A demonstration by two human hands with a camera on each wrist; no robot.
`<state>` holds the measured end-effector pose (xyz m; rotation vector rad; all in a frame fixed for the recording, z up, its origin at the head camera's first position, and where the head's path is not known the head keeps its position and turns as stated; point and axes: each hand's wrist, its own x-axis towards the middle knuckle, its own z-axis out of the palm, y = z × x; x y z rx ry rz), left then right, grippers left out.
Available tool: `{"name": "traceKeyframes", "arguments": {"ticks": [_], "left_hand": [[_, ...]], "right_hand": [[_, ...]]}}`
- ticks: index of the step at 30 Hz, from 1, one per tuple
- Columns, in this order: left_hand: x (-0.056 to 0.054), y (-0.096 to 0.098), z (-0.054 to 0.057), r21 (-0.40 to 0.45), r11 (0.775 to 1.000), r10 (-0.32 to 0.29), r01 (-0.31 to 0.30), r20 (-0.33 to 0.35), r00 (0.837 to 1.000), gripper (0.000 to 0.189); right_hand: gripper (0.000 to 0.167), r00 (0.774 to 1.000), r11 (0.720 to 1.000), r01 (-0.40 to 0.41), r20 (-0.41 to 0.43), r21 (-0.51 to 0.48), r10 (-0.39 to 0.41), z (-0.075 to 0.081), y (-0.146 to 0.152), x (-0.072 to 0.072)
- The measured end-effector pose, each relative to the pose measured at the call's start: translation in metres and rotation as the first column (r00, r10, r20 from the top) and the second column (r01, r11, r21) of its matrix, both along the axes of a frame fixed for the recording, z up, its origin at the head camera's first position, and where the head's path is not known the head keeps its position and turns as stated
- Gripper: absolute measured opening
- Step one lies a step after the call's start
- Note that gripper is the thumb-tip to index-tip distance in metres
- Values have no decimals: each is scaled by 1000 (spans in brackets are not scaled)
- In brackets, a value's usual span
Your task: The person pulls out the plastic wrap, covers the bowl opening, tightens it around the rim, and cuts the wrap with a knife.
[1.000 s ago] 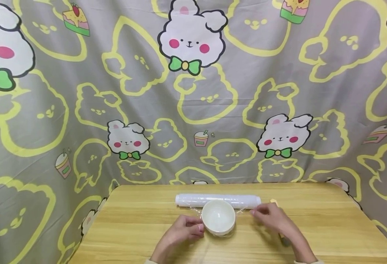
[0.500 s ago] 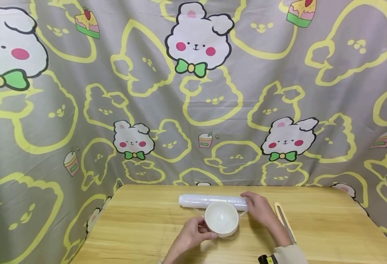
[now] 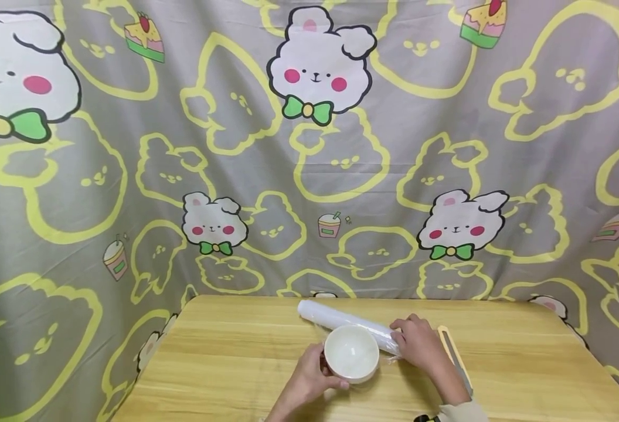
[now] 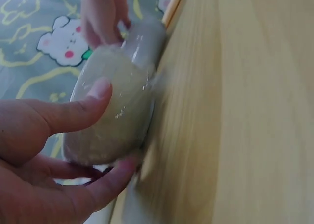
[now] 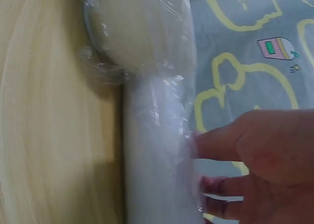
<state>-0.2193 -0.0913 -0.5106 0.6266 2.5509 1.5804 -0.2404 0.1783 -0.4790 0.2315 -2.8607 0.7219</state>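
A white bowl [image 3: 351, 353] stands near the front middle of the wooden table in the head view. Clear film clings to its outside, as the left wrist view shows on the wrapped bowl [image 4: 115, 103]. My left hand [image 3: 309, 372] grips the bowl from its left, thumb on the near side and fingers round the far one. Behind the bowl a white roll of plastic wrap [image 3: 330, 317] lies slanted. My right hand [image 3: 420, 343] holds the roll's right end. In the right wrist view, loose film bunches between the bowl and the roll [image 5: 157, 150].
A yellow-and-grey box cutter [image 3: 454, 357] lies on the table [image 3: 225, 351] just right of my right forearm. Behind and beside the table hangs a grey curtain [image 3: 267, 170] with cartoon rabbits.
My right hand has come in from the right and taken hold of the roll's end. The roll has swung from straight across to slanted, its right end nearer. My left hand has closed round the bowl.
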Motion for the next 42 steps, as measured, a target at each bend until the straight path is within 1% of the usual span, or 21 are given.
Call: {"name": "traceKeyframes", "arguments": {"ticks": [3, 6, 9, 11, 15, 18, 21, 23, 26, 29, 30, 32, 35, 36, 38, 40, 42], "left_hand": [[-5, -6, 1, 29, 999, -19, 17, 54, 998, 76], [-9, -14, 3, 58, 998, -34, 27, 110, 993, 84], [-12, -21, 6, 55, 998, -35, 28, 127, 991, 94], [-13, -23, 8, 56, 998, -43, 36, 123, 991, 96], [-12, -19, 7, 49, 996, -74, 70, 88, 993, 100], [-10, -14, 4, -10, 997, -72, 72, 19, 997, 113], [-8, -11, 2, -63, 997, -42, 40, -37, 998, 124], [-8, -11, -1, -72, 997, -21, 17, -51, 998, 127], [-8, -9, -3, -79, 997, 15, -21, -83, 996, 126], [-8, -7, -6, -83, 994, 55, -67, -139, 989, 122], [-9, -7, -6, -87, 993, 68, -82, -157, 985, 121], [-9, -6, -8, -99, 990, 84, -104, -188, 979, 119], [-10, -6, -9, -100, 989, 85, -108, -208, 974, 118], [-10, -6, -9, -95, 990, 81, -102, -204, 976, 118], [-11, -7, -9, -70, 994, 65, -79, -178, 982, 120], [-13, -7, -10, -49, 997, 49, -56, -143, 989, 122], [-14, -8, -11, -31, 999, 34, -37, -108, 994, 124]], "right_hand": [[12, 998, 999, -20, 65, -45, 23, 1, 4, 7], [12, 987, 994, -36, 149, -104, 52, 0, 8, 14], [13, 970, 985, -61, 221, -163, 97, 0, 13, 19], [16, 958, 976, -87, 251, -198, 136, 0, 16, 22], [26, 934, 958, -153, 280, -244, 221, 2, 21, 26], [37, 910, 939, -183, 312, -291, 274, 4, 22, 28], [45, 884, 916, -189, 345, -354, 316, 5, 19, 29], [49, 869, 898, -188, 359, -398, 341, 4, 17, 31], [50, 839, 873, -181, 392, -452, 377, 5, 11, 34], [49, 805, 856, -157, 439, -492, 400, 8, 7, 37], [49, 797, 853, -150, 449, -500, 404, 9, 6, 38], [51, 791, 849, -145, 456, -508, 407, 10, 6, 38], [58, 799, 837, -171, 424, -520, 426, 10, 8, 35], [59, 801, 832, -185, 410, -523, 436, 10, 8, 34], [61, 800, 819, -207, 389, -536, 457, 8, 10, 31], [61, 791, 797, -199, 386, -571, 475, 6, 11, 28], [60, 784, 778, -171, 395, -605, 480, 2, 11, 25]]}}
